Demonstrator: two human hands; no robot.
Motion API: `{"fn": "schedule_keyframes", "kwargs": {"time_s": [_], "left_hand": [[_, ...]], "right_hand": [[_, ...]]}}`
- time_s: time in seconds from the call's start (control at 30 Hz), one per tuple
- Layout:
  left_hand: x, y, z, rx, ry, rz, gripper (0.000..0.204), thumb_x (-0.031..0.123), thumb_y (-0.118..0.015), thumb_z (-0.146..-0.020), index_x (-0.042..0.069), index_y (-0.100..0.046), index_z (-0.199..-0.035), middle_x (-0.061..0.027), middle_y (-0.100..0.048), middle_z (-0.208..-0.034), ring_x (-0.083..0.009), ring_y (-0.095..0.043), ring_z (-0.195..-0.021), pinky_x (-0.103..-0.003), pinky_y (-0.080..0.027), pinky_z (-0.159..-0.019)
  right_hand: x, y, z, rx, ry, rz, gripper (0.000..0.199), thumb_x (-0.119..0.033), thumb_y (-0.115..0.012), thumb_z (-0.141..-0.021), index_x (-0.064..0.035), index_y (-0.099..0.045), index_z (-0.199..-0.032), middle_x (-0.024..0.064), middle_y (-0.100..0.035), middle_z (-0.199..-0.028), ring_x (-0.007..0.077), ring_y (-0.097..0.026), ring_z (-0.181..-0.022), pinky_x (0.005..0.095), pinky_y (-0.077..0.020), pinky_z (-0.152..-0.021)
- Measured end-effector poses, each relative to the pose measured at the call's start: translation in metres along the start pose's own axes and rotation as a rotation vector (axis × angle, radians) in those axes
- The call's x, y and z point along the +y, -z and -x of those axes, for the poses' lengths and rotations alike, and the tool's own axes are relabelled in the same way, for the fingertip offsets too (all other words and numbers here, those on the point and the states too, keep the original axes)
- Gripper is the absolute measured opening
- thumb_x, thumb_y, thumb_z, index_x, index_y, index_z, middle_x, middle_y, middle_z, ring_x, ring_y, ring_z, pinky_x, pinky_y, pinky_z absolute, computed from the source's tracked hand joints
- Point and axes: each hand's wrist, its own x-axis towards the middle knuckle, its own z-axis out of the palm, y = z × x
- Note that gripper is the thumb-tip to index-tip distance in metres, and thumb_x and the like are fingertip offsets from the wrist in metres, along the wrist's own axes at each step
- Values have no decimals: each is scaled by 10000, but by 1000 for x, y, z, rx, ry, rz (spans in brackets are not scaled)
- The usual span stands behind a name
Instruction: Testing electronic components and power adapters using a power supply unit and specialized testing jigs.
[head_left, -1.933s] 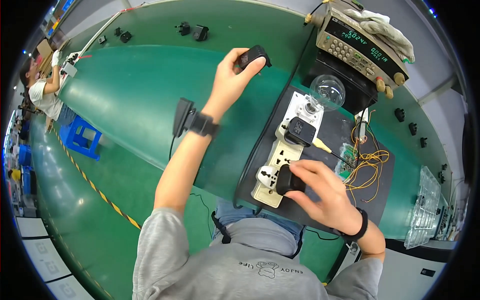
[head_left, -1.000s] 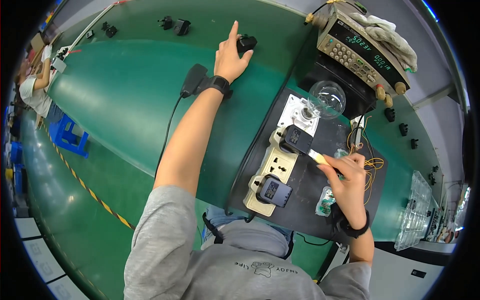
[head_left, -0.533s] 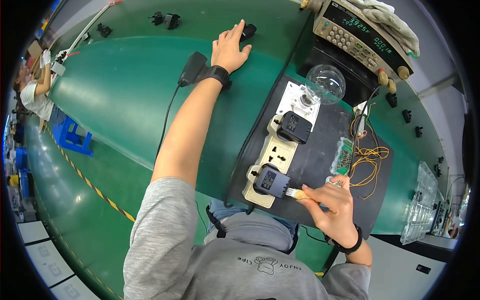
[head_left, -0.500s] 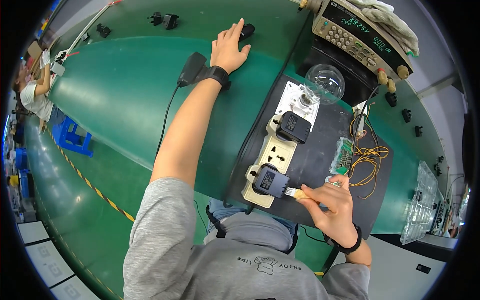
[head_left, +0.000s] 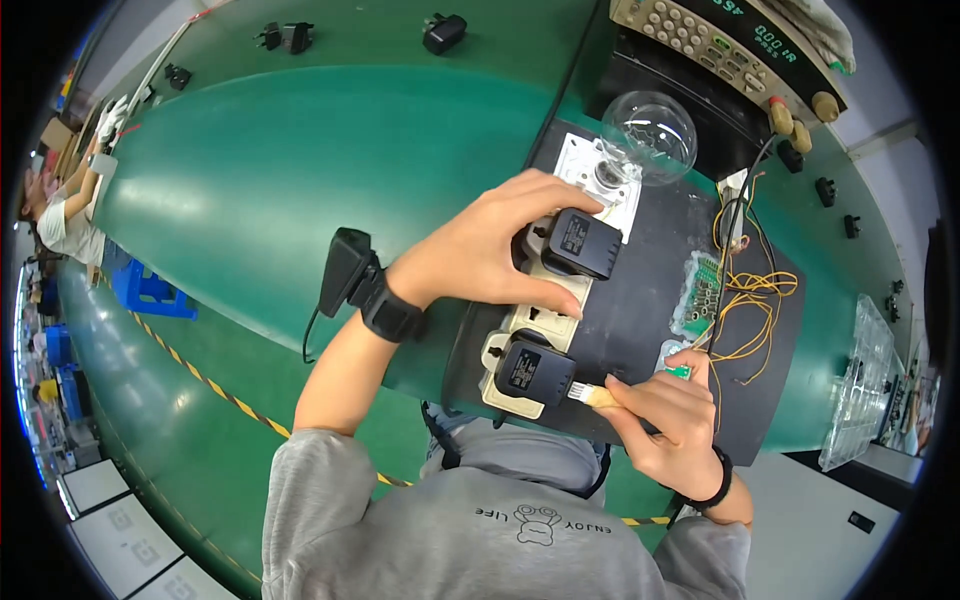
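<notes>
Left hand clasps the upper adapter on the socket strip; right hand pinches a brush against the lower adapter, apparently mid-cleaning

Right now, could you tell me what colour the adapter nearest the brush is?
Black adapter, clearest in the head view.
</notes>
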Motion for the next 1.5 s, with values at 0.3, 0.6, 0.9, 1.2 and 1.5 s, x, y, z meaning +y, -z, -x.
{"fn": "schedule_keyframes", "kwargs": {"time_s": [0.3, 0.6, 0.9, 1.2, 1.5], "left_hand": [[-3, -2, 6, -38, 147, 102, 545, 158, -785, -675, 36, -555, -1153, -89, -594, -1113, -212, -558, -1046, -324, -426, -906], [4, -4, 8, 15, 62, 69, 443, 163, -723, -746, 24, -524, -1116, -120, -578, -1063, -270, -573, -966, -344, -449, -835], [-14, 17, 6, 620, -29, 133, 500, 375, -525, -911, 24, -405, -1246, -141, -540, -1138, -222, -522, -1054, -299, -410, -880], [-130, 61, -63, 537, 321, -491, 382, 213, -509, -931, 77, -408, -1273, -164, -373, -1412, -293, -409, -1257, -362, -314, -1026], [-161, 90, -75, 842, 515, -941, 446, 234, -624, -844, 153, -453, -1249, -166, -602, -1040, -365, -566, -977, -437, -449, -835]], "right_hand": [[-2, -3, -3, 3, 21, -19, 208, -41, -729, -667, -20, -690, -870, 27, -601, -598, 147, -524, -500, 324, -347, -757], [-10, -13, -8, 69, 86, 64, 239, -32, -734, -649, 1, -680, -880, 25, -606, -611, 144, -502, -475, 299, -377, -673], [71, 79, -43, 218, 7, 406, 346, -225, -747, -693, -29, -654, -963, 85, -659, -856, 247, -580, -748, 380, -381, -822], [388, 159, -107, 498, -378, 321, 719, -227, -769, -689, -8, -449, -1295, 208, -465, -1309, 290, -450, -1221, 350, -356, -1017], [309, 147, -117, 432, -321, 66, 585, -181, -733, -713, 23, -486, -1202, 169, -594, -1019, 236, -581, -894, 325, -472, -805]]}}
